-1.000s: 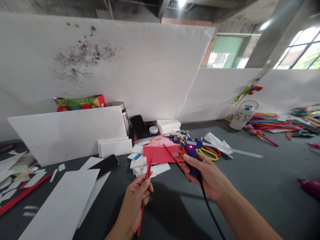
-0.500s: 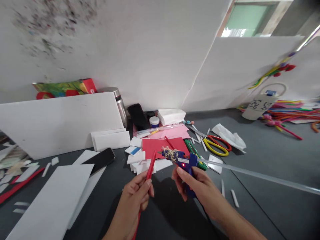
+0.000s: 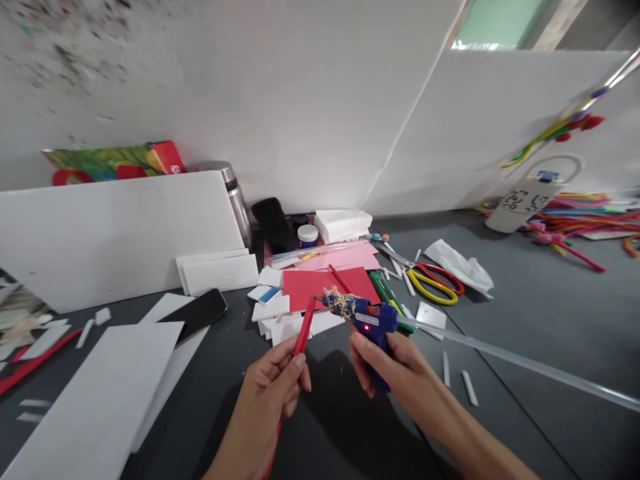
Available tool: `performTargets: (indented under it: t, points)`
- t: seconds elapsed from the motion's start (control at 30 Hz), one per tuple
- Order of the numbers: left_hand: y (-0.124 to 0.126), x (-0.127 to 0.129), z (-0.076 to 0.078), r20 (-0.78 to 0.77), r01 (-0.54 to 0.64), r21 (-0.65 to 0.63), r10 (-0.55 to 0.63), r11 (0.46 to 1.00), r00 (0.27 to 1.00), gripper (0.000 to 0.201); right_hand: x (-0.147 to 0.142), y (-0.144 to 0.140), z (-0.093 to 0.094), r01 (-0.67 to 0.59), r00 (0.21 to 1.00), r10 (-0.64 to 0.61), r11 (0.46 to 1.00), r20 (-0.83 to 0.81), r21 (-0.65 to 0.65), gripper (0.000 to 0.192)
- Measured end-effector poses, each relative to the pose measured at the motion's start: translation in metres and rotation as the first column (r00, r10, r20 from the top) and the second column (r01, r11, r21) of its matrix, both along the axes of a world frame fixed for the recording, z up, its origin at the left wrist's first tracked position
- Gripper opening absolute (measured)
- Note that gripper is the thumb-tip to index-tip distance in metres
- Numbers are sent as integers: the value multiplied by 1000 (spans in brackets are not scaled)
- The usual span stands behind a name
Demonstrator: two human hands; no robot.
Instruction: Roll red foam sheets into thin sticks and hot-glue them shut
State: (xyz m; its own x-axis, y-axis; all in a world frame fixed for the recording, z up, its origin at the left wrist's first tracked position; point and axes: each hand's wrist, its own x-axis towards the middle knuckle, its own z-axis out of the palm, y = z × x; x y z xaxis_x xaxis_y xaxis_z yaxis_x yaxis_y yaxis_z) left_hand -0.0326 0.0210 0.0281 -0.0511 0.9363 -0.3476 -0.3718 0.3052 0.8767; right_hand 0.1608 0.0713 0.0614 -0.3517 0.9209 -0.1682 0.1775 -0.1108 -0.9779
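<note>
Both hands have drawn closer: left hand [image 3: 273, 393] pinches the red strip [image 3: 303, 331], right hand [image 3: 395, 363] grips the glue gun [image 3: 367, 320], its nozzle now beside the strip's tip.

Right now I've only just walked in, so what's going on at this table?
A person's right hand holds a blue glue gun, its red light on. The left hand holds a red strip upright, its top close to the gun's nozzle. Red paper, scissors and a phone lie behind them.

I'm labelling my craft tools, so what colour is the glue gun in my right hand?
Blue, with a red light lit on its side; the glue gun in the right hand shows in the head view.
</note>
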Motion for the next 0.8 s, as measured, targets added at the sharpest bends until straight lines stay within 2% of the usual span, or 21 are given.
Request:
performTargets:
  t: [0.23,0.6,0.8]
  points:
    - [-2,-2,-1,6,21,14,-21,1000,1000,39,3,-2,-3,-39,996,31,995,86,87,53]
    - [-1,-2,3,39,1,27,-2,1000,999,34,5,-5,-1,-81,993,73,992,88,98,54]
    - [0,-2,4,41,8,34,-10,999,999,29,2,-10,0,-82,996,78,993,51,82,48]
